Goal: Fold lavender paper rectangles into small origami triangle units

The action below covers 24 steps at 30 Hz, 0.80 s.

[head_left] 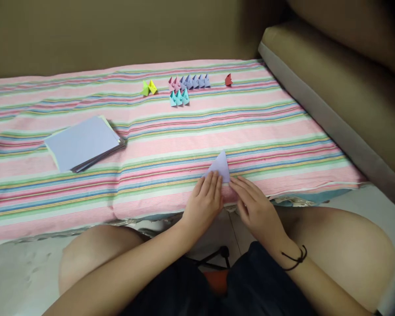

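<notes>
A folded lavender sheet of paper (222, 163) lies near the front edge of the striped cloth, as a triangle with its tip pointing away from me. My left hand (204, 197) rests flat on its lower part, fingers stretched out and covering the left corner. Beside it, my right hand (253, 202) has its fingertips at the paper's lower right corner, fingers extended and the thumb apart from them. Whether the right fingertips press on the paper or only touch its edge is hard to make out.
A stack of coloured paper sheets (84, 142) lies to the left. Toward the back stand small folded paper pieces: yellow-green (149, 88), pink (174, 84), lavender (195, 82), turquoise (179, 98) and red (228, 80). A brown cushion (335, 92) borders the striped cloth (158, 162) on the right.
</notes>
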Each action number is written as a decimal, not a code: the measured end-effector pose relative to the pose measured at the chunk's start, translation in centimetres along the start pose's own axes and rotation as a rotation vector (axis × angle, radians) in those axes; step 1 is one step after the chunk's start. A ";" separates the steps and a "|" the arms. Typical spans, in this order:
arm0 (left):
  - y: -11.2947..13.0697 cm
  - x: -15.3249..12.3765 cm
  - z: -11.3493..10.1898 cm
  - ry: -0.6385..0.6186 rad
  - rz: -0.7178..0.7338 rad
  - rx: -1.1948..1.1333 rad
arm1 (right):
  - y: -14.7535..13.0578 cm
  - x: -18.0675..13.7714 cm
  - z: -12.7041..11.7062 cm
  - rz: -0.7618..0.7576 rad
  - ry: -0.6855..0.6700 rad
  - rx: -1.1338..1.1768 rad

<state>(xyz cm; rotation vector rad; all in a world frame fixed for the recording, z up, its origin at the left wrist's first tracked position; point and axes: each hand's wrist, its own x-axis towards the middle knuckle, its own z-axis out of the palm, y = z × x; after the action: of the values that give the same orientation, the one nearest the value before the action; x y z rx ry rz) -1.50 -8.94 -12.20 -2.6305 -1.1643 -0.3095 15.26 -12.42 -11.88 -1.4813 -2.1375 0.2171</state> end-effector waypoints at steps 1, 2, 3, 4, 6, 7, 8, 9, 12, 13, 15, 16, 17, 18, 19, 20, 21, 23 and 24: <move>0.0 0.0 0.0 0.007 0.000 0.002 | -0.1 -0.2 0.3 0.005 -0.006 -0.025; 0.0 0.0 0.1 0.014 0.001 0.004 | -0.3 -0.2 0.5 0.016 -0.008 -0.042; 0.0 0.0 0.1 0.019 0.000 0.007 | -0.5 -0.2 0.7 0.034 -0.009 -0.050; 0.0 0.0 0.1 0.024 -0.003 0.011 | -0.7 -0.2 0.8 0.057 0.001 -0.052; 0.1 0.0 0.2 0.031 -0.008 0.021 | -1.3 -0.2 1.2 0.111 0.044 -0.042; 0.1 0.0 0.2 0.034 -0.011 0.026 | -1.7 -0.2 1.3 0.140 0.071 -0.036; 0.1 -0.1 0.2 0.038 -0.012 0.030 | -2.0 -0.3 1.5 0.166 0.094 -0.030; 0.1 -0.1 0.2 0.040 -0.012 0.033 | -2.4 -0.3 1.8 0.187 0.115 -0.026; 0.0 -0.1 0.2 0.026 -0.012 0.031 | -3.2 -0.6 2.4 0.242 0.162 -0.019; 0.0 -0.1 0.2 0.019 -0.011 0.027 | -3.5 -0.6 2.5 0.256 0.173 -0.018; 0.1 -0.2 0.2 0.010 -0.010 0.020 | -3.8 -0.6 2.8 0.284 0.189 -0.018; 0.1 -0.2 0.2 0.011 -0.011 0.016 | -3.9 -0.6 3.0 0.295 0.197 -0.016; 0.1 -0.2 0.3 0.013 -0.012 0.012 | -3.9 -0.6 3.1 0.300 0.204 -0.014; 0.1 -0.3 0.3 0.016 -0.015 0.010 | -4.0 -0.6 3.2 0.299 0.213 -0.013; 0.1 -0.3 0.4 0.018 -0.019 0.007 | -4.0 -0.7 3.4 0.289 0.225 -0.016; 0.2 -0.3 0.5 0.018 -0.023 0.004 | -4.0 -0.8 3.5 0.267 0.239 -0.027; 0.2 -0.3 0.6 0.016 -0.025 0.000 | -3.9 -0.9 3.6 0.236 0.250 -0.044; 0.2 -0.3 0.7 0.012 -0.024 -0.008 | -3.8 -1.1 3.9 0.169 0.254 -0.093; 0.1 -0.3 0.7 0.016 -0.022 -0.012 | -3.8 -1.2 4.0 0.144 0.249 -0.120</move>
<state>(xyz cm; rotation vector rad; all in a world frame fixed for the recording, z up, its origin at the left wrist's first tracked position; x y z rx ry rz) -1.53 -9.03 -12.97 -2.6224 -1.1915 -0.3418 10.46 -14.33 -14.06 -1.6387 -1.8769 -0.0442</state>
